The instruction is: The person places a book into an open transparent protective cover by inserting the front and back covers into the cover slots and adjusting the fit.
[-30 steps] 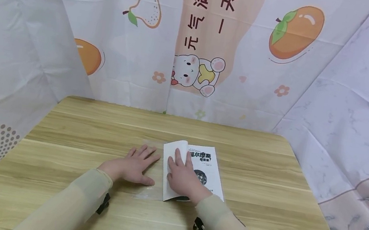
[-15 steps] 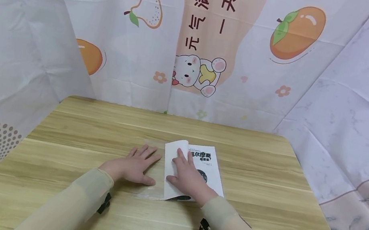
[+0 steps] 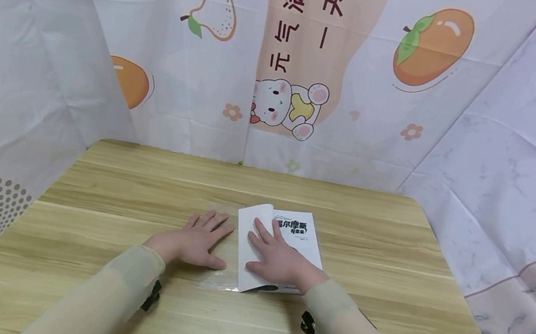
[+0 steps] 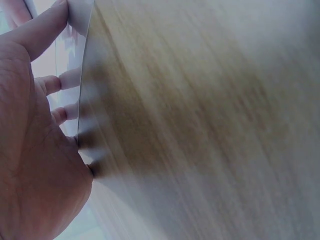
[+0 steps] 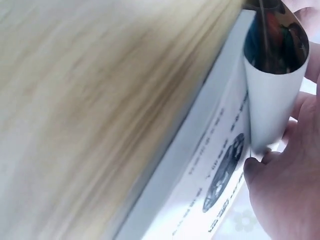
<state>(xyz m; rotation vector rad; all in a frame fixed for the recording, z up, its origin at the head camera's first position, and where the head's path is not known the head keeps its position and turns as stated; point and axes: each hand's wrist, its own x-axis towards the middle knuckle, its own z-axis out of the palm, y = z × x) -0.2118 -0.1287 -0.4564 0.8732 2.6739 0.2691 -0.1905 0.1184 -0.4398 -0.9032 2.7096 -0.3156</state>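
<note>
A paperback book lies on the wooden table with its white title page [image 3: 309,246] up. Its front cover [image 3: 245,249] is turned over to the left, white inner side up, and curls near the spine; the right wrist view shows the curled cover [image 5: 274,102] with a dark glossy outer side. My right hand [image 3: 280,260] rests on the cover with spread fingers and hides part of the title page. A clear plastic sheet [image 3: 218,286] extends left from under the cover. Palm down, my left hand [image 3: 193,244] presses on that sheet, fingers spread.
The wooden tabletop [image 3: 138,181] surrounds the book on all sides. Behind it hangs a white printed curtain [image 3: 195,90], with more fabric at the left and right. Black wrist straps [image 3: 308,325] show below the sleeves.
My right hand has slid slightly right across the turned cover, and its thumb has spread away from the fingers. My left hand stays in place on the plastic sheet.
</note>
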